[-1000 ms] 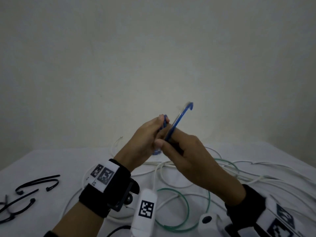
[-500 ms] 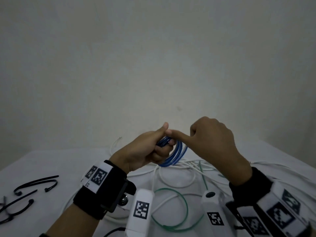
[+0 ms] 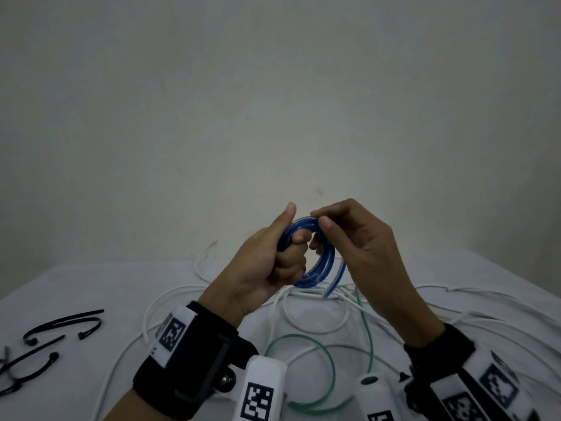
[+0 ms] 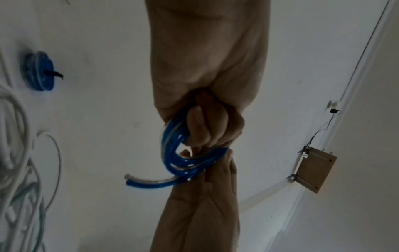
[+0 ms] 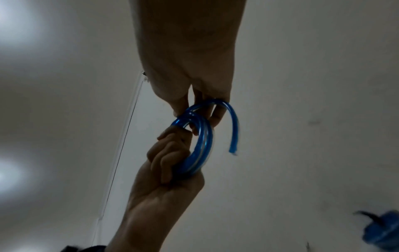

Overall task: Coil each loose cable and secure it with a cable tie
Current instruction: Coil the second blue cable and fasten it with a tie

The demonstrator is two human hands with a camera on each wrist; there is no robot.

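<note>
Since the frame half a second earlier, the right hand has turned from a pointing index finger to a fingertip pinch on the top of the blue cable, and the coil now shows as a full ring with a loose end hanging at its right.

Head view: the left hand is clenched around the coil's left side, thumb raised. The right hand pinches the coil's upper arc. Both hold the coil above the bench, over loose white cables and a green cable. Black cable ties lie at the far left. The wrist bands carry square black-and-white markers; no text is readable.

Left wrist view: the left hand's fingers curl through the coil; the free end points left. A second blue coil, already tied, lies on the bench.

Right wrist view: the right hand's fingertips grip the coil from above, the left hand from below.
</note>
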